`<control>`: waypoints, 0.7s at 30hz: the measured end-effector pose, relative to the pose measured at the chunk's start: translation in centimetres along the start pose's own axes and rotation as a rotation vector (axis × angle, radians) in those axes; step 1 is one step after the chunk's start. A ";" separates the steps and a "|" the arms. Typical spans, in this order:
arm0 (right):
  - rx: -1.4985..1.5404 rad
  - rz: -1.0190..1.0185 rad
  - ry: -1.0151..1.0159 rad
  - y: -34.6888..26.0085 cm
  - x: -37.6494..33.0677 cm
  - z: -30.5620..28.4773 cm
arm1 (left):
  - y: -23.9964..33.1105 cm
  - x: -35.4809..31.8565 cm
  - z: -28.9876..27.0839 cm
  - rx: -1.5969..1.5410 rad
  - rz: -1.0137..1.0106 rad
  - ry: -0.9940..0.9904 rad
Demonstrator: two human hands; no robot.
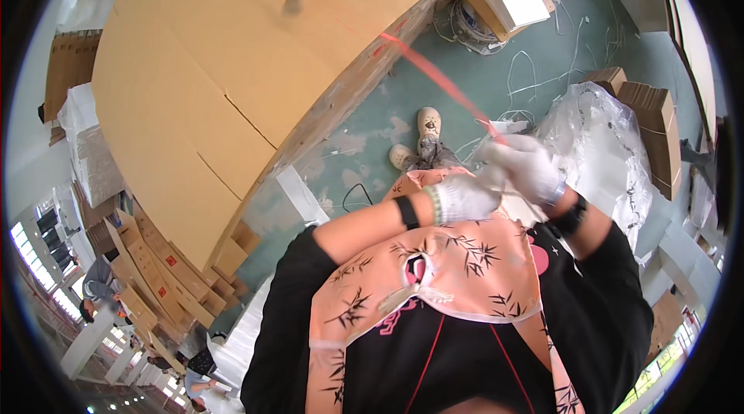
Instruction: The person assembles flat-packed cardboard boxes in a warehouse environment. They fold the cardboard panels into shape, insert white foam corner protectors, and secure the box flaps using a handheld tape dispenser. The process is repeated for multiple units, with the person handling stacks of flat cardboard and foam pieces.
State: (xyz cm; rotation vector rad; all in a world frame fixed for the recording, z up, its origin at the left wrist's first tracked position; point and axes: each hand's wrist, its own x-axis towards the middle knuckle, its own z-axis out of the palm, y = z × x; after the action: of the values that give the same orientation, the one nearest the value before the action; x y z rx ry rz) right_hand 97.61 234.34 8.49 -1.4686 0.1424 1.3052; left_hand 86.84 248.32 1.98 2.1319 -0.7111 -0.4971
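Both gloved — left hand (463, 198) and right hand (529, 167) pressed together in front of the chest, above a pink apron (449, 270), fingers closed on the near end of a red strap (438, 77). Stretched taut from the gloves up to the big stack of cardboard (225, 81). Probably light, thin and slick, stiff only under tension — best gripped close to the end, wrapped round the fingers. Clear plastic sheet (612, 143) just beside the hands.
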 end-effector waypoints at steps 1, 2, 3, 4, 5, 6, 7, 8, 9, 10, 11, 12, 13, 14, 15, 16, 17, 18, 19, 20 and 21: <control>-0.184 -0.186 0.127 -0.6 -4.1 -2.1 | 0.3 2.5 -0.7 -0.036 -0.001 -0.152; 0.086 -0.138 0.194 -1.3 -7.6 -3.9 | 0.6 5.1 -1.4 -0.069 -0.014 -0.303; -0.022 -0.354 0.400 -2.5 -10.0 -8.7 | 0.5 5.5 -2.9 -0.116 -0.008 -0.201; -0.161 -0.546 0.646 -3.5 -12.3 -13.4 | 0.5 5.8 -4.2 -0.170 0.008 -0.113; -0.250 -0.580 0.916 -2.1 -16.2 -20.5 | -0.5 5.2 -4.3 -0.244 -0.029 0.030; -0.316 -0.492 1.248 2.4 -22.6 -29.7 | -2.2 3.9 -3.9 -0.310 -0.058 0.141; -0.292 -0.295 1.622 9.7 -31.3 -37.3 | -3.8 1.8 -3.9 -0.262 -0.125 0.037; -0.211 -0.213 1.868 13.7 -37.4 -40.8 | -6.3 -0.9 -4.5 -0.223 -0.207 -0.003; 0.138 -0.144 1.915 15.3 -35.4 -40.0 | -7.4 -3.2 -4.2 -0.117 -0.370 -0.026; 0.032 -0.354 1.915 18.6 -36.5 -40.0 | -8.5 -6.4 -4.0 -0.155 -0.560 0.015; -0.165 -0.110 1.921 21.9 -36.2 -39.2 | -9.3 -9.2 -3.7 -0.079 -0.701 0.023; -0.339 0.008 1.887 22.4 -37.0 -41.7 | -10.7 -12.6 -3.3 -0.105 -0.786 0.001; -0.258 0.206 1.626 25.3 -30.3 -38.7 | -9.7 -13.7 -3.0 -0.051 -0.913 -0.026; -0.759 0.533 1.514 28.2 -27.5 -37.8 | -10.1 -15.5 -2.6 -0.069 -0.984 -0.054; -0.320 0.425 1.392 29.8 -27.6 -40.9 | -12.1 -18.0 -1.1 -0.171 -0.958 -0.058; -0.443 0.406 1.251 30.8 -21.0 -39.4 | -11.7 -18.6 -1.0 -0.143 -1.020 -0.072; -0.570 0.379 1.130 31.0 -15.3 -36.7 | -11.4 -18.9 -1.4 -0.124 -1.068 -0.097; -0.689 0.342 1.029 30.4 -10.0 -33.0 | -11.2 -18.9 -2.1 -0.107 -1.110 -0.125; -0.844 0.172 0.996 27.1 -5.9 -28.8 | -10.4 -18.4 -3.3 -0.091 -1.152 -0.096; -0.911 0.141 0.807 20.8 -3.3 -25.3 | -10.2 -17.8 -4.2 -0.098 -1.156 -0.054; -0.940 0.046 0.704 15.9 -0.9 -23.4 | -10.1 -17.3 -4.8 -0.117 -1.156 -0.009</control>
State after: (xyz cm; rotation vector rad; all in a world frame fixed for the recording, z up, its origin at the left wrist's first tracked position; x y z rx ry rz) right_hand 100.85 210.16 -5.93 -2.7082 0.0070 0.8374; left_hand 79.53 267.25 -1.49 2.2475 0.6312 -1.0916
